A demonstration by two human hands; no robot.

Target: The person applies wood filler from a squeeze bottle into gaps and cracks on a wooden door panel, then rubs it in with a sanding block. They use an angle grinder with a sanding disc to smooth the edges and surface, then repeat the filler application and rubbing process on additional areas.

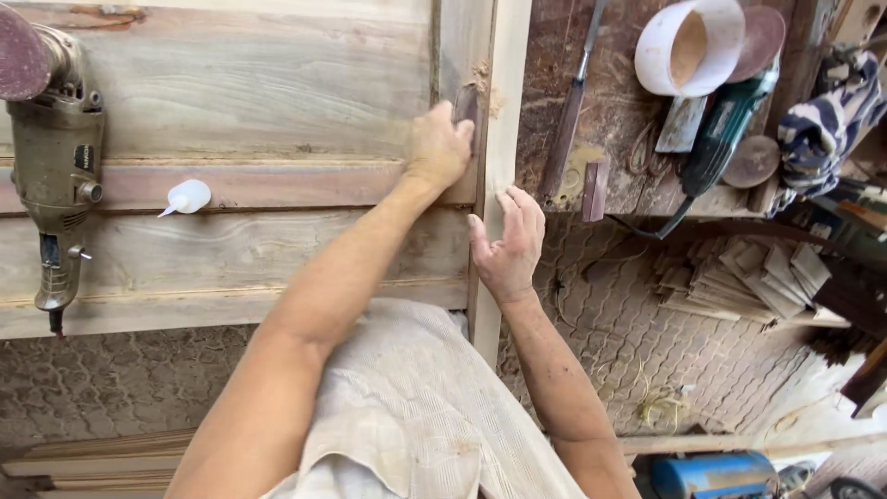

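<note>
Wood fills most of the view: a broad panel (231, 176) of weathered, grey-brown boards with rough grain, its planks running side to side, framed at its right end by a paler upright rail (494, 166) whose long axis runs from the top of the frame down toward the person. The rail is narrow, straight-edged and dusty, with frayed fibres near its upper part.

The left hand (437, 146) is curled over a small dark block (467, 103), pressed against the seam where the boards meet the rail; the block looks like a sanding pad or a wood offcut, though the fingers hide too much to be sure. The right hand (508, 242) lies lower on the rail, fingers loosely spread and bent, thumb side against the rail's edge, gripping nothing.

A dusty olive-grey angle grinder (57, 162) rests on the panel's left part, its body pointing along the same near-far line, with a reddish disc at the top. A small white squeeze bottle (188, 197) lies near it, nozzle to the left. On a stained bench to the right sit a white ring-shaped tub (688, 44), a green power tool (730, 120) and a long flat file (573, 102). Patterned paving (647, 342) shows below.
</note>
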